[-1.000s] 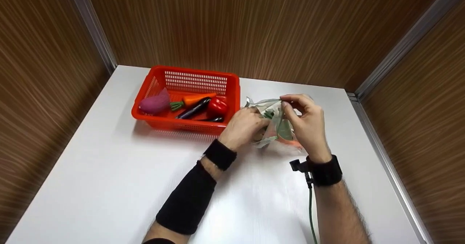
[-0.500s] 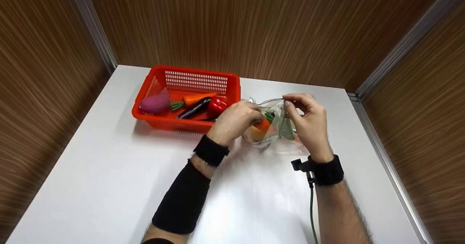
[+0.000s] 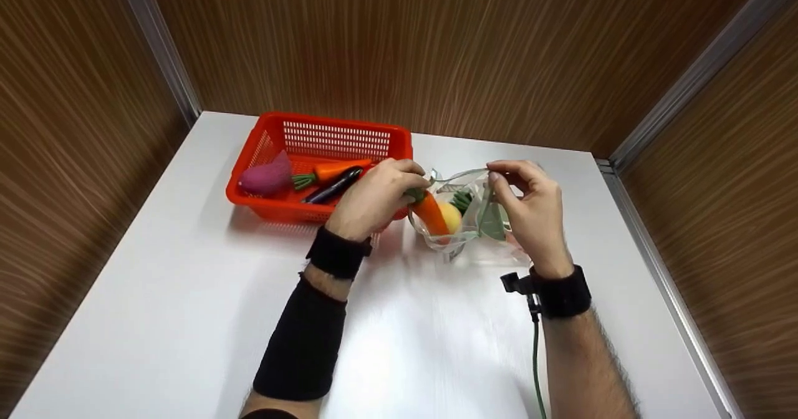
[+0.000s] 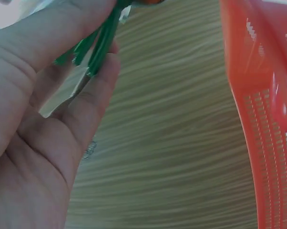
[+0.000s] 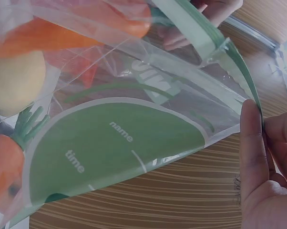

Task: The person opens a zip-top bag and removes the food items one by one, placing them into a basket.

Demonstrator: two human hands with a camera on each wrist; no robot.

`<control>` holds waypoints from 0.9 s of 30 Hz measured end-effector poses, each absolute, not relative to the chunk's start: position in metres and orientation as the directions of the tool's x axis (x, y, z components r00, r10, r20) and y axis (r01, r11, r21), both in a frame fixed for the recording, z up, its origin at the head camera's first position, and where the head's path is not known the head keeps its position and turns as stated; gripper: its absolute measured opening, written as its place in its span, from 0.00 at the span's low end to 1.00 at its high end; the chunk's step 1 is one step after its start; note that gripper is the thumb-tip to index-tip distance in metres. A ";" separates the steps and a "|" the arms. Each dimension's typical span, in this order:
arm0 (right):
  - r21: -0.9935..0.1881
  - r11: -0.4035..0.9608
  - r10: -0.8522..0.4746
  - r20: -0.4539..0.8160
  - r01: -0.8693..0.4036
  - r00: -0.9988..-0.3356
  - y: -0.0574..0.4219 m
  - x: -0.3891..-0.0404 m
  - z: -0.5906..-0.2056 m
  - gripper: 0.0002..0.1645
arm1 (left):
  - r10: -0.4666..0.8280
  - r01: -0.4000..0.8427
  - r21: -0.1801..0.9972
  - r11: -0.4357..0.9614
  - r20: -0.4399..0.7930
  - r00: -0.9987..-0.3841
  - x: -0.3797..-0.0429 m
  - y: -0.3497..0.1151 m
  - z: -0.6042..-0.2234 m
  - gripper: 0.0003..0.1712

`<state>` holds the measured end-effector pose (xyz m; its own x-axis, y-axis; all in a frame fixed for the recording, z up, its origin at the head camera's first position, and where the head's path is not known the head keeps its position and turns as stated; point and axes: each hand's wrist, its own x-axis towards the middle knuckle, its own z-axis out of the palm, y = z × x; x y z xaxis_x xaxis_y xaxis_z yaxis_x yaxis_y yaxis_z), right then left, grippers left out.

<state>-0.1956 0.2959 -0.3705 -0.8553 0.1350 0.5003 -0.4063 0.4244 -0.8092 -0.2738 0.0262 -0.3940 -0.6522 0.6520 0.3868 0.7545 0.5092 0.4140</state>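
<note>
My left hand (image 3: 377, 197) pinches a carrot (image 3: 431, 214) by its green top, seen close up as green stems (image 4: 103, 45) in the left wrist view. The carrot slants down, its orange body at the mouth of a clear zip bag (image 3: 492, 222) with a green printed panel. My right hand (image 3: 530, 210) pinches the bag's green-edged rim between thumb and fingers, holding the mouth apart. Through the plastic, the right wrist view shows a pale yellow round thing (image 5: 17, 81) and another carrot (image 5: 3, 167) with green stems.
A red plastic basket (image 3: 321, 216) stands left of the bag, under my left hand in the head view. In it lie a purple sweet potato (image 3: 268, 177), a carrot (image 3: 333, 169) and an eggplant (image 3: 333, 186). Wood-grain walls (image 3: 374, 51) enclose the white table (image 3: 187, 307).
My left hand has drawn back left from the bag towards the basket, and the carrot in it has come into view. It now covers the red pepper. My right hand has barely moved.
</note>
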 end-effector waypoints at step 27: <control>-0.811 0.417 0.138 0.502 -0.410 -0.854 0.297 -0.197 -0.372 0.11 | 0.479 0.722 0.596 0.350 0.549 -0.685 -0.273 -0.035 -0.377 0.07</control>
<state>-0.1970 0.2971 -0.3716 -0.8536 0.1378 0.5024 -0.4101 0.4170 -0.8111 -0.2728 -0.0353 -0.3768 -0.6850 0.4795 0.5485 0.7225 0.3497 0.5964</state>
